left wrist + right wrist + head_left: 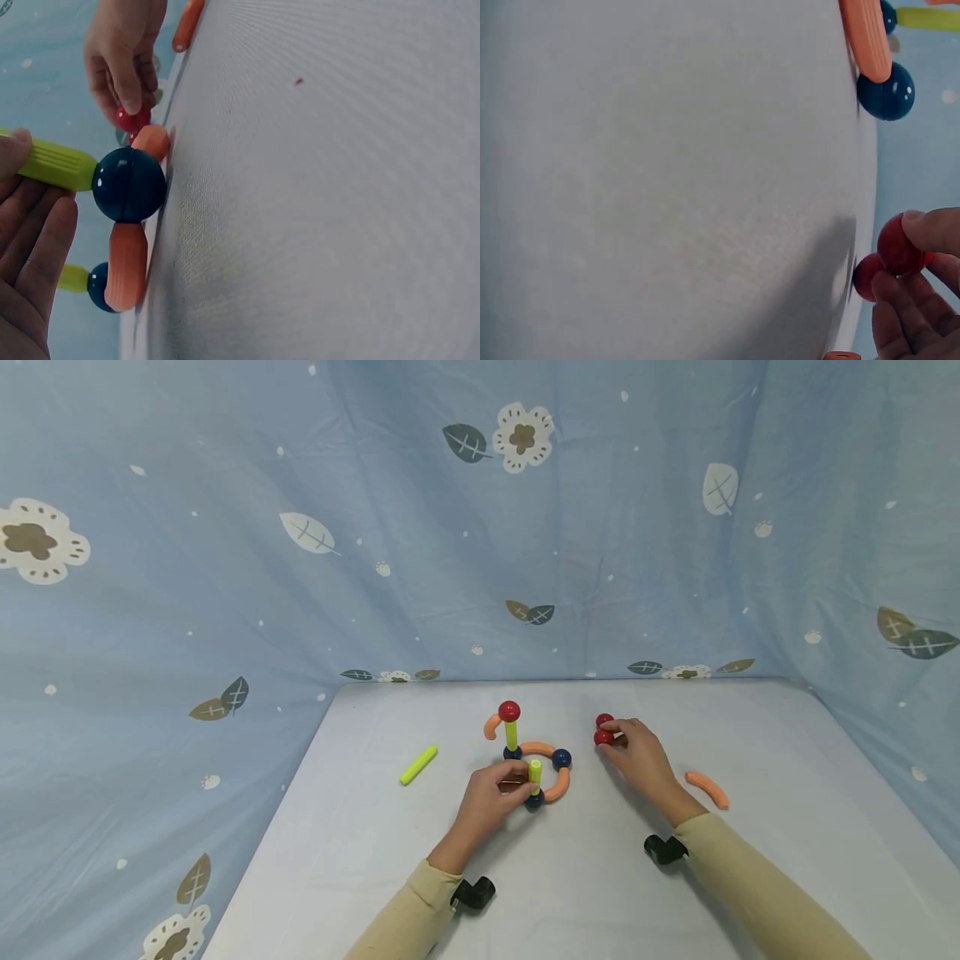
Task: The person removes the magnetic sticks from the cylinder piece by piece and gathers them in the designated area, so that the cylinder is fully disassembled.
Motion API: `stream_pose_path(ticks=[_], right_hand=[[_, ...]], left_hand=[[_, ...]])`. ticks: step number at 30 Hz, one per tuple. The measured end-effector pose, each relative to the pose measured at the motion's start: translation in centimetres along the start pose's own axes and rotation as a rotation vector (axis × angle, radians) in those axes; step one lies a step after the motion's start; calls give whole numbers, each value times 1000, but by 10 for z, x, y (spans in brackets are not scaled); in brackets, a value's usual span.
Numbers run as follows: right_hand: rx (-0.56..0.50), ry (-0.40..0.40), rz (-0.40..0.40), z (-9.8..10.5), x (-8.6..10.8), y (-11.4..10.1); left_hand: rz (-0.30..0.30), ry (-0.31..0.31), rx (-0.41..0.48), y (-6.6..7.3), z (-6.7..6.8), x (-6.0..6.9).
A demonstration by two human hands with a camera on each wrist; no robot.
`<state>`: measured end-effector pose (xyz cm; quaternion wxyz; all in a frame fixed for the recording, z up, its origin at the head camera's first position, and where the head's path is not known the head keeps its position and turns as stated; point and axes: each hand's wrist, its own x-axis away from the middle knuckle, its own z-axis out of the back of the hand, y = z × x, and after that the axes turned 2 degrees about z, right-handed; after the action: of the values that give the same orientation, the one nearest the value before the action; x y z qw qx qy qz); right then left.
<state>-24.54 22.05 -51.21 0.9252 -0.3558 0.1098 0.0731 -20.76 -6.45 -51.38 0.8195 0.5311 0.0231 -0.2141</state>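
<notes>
right grip (pixel 641 760) pinches one red ball (pixel 895 246) between thumb (pixel 937 229) and fingers (pixel 891 330)

From above, the head view faces forward and down, well back, taking in the left hand (pixel 489 795), the right hand (pixel 641 762) and the white table (pixel 585 877). Both wrist views look low across it, close up and turned sideways, sharing the red balls (pixel 900 247) and orange curved pieces (pixel 127 262).

Rod (pixel 418 765) lying on the table (pixel 337 860) left of the ring (pixel 562 759), uprights (pixel 512 736) standing on the ring, ball pair (pixel 603 737) showing on its right, arc piece (pixel 707 789) resting farther right, curtain (pixel 480 527) hanging behind.
</notes>
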Motion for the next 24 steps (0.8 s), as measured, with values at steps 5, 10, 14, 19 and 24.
stream_pose_path(ticks=[5, 10, 14, 19, 24], right_hand=[[35, -22, -31, -2, -5, 3], [61, -51, -70, -3, -8, 3], [71, -60, -89, -3, -8, 3], [68, -62, -92, -3, -8, 2], [60, -66, -102, -4, -8, 2]], left_hand=[[-2, 0, -5, -1, -1, 0], [8, -2, -8, -1, -1, -1], [10, -4, -12, 0, 0, 0], [13, -7, -14, 1, 0, 0], [22, -10, -16, -1, 0, 0]])
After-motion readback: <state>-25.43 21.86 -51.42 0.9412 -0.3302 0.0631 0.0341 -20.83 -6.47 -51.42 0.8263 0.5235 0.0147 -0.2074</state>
